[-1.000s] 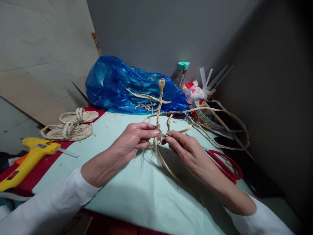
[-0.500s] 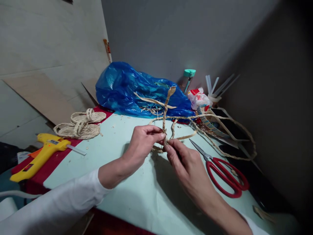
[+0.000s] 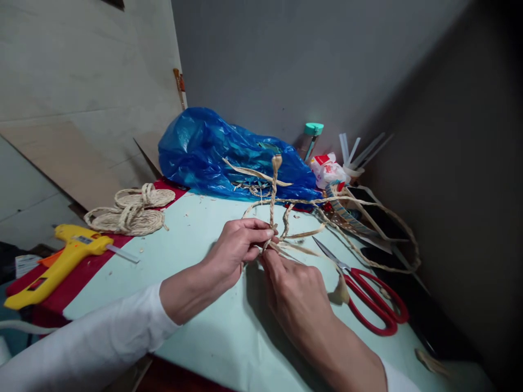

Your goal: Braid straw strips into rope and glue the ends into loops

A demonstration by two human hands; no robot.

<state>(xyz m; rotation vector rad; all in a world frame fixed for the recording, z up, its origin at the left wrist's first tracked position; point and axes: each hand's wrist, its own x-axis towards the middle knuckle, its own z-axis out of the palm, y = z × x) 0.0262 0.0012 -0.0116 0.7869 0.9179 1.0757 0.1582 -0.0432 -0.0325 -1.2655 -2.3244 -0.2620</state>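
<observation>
A tan braided cord [image 3: 272,204] stands upright between my hands, with a knobbed tip at its top. My left hand [image 3: 241,242] pinches the cord near its lower end, thumb and fingers together. Just right of it, my right hand [image 3: 296,283] is closed on the lower part of the cord, its fingertips partly hidden. Loose fibre strands stick out to the right past my knuckles. A long loop of the braid [image 3: 368,202] runs over the items at the right. Red-handled scissors [image 3: 373,296] lie slightly open beside my right hand.
At the left are a yellow glue gun [image 3: 67,261] and two woven slipper shapes [image 3: 137,215]. A blue plastic bag [image 3: 200,144] lies at the back. A teal-capped jar [image 3: 314,129], white sticks in a cup [image 3: 353,171] and a dark phone-like object [image 3: 378,213] are back right.
My right hand has turned over more, knuckles up, and loose strands now spread beside it. The upright braid's tip has straightened and sits lower. The view has shifted slightly.
</observation>
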